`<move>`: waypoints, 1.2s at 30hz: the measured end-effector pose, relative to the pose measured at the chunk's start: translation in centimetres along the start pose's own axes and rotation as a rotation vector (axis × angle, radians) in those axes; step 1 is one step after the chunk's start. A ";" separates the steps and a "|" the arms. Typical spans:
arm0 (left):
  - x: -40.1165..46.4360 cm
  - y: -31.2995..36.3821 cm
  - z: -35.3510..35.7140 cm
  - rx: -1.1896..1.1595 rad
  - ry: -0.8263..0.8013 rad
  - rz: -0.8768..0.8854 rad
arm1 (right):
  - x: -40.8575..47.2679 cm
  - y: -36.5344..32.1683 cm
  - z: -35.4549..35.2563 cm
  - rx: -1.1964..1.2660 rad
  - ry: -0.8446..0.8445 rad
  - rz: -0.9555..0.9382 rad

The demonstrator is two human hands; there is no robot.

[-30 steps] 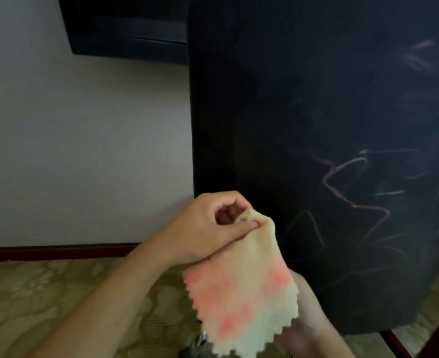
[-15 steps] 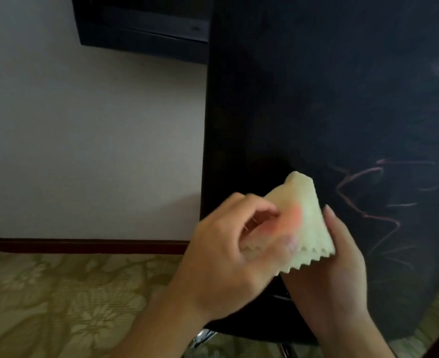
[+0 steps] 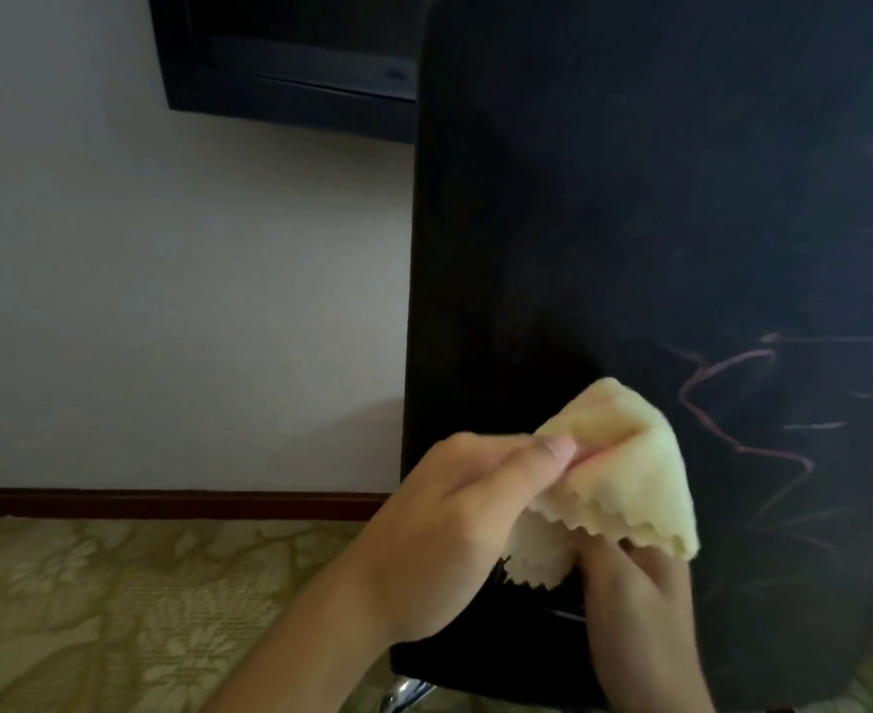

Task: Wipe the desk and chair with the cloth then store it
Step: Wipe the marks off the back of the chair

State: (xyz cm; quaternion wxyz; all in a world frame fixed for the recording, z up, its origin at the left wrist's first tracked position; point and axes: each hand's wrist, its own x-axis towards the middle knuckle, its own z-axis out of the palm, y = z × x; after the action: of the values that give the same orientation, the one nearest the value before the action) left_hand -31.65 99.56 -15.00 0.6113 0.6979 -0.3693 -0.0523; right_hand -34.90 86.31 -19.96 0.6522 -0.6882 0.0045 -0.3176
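Observation:
A pale yellow cloth [image 3: 624, 476] with a zigzag edge is bunched up between both my hands, in front of the black chair back [image 3: 630, 223]. My left hand [image 3: 455, 527] pinches the cloth's left side between thumb and fingers. Beneath the cloth my right hand [image 3: 635, 578] holds it from below, mostly hidden by the fabric. Pinkish scratch lines [image 3: 732, 403] mark the chair back just right of the cloth. The desk [image 3: 280, 59] shows as a dark underside at the top, fixed against the wall.
A white wall [image 3: 167, 301] with a dark red skirting board [image 3: 167, 501] fills the left. Patterned green-beige carpet [image 3: 115, 609] covers the floor. A chrome chair leg [image 3: 403, 694] shows at the bottom under the chair.
The cloth, hanging open a second ago, is now folded into a bunch between both hands. The view has shifted left and up a little, showing more of the desk.

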 end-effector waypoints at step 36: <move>0.7 -16.9 -1.7 0.001 0.615 -0.146 | 7.8 3.5 2.8 -1.036 0.132 -0.909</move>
State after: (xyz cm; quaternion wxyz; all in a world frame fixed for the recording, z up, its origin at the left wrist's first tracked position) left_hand -22.60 100.17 -29.37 0.6888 0.7059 -0.1160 0.1176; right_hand -26.02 84.96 -19.56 0.0403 -0.8239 -0.0936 -0.5575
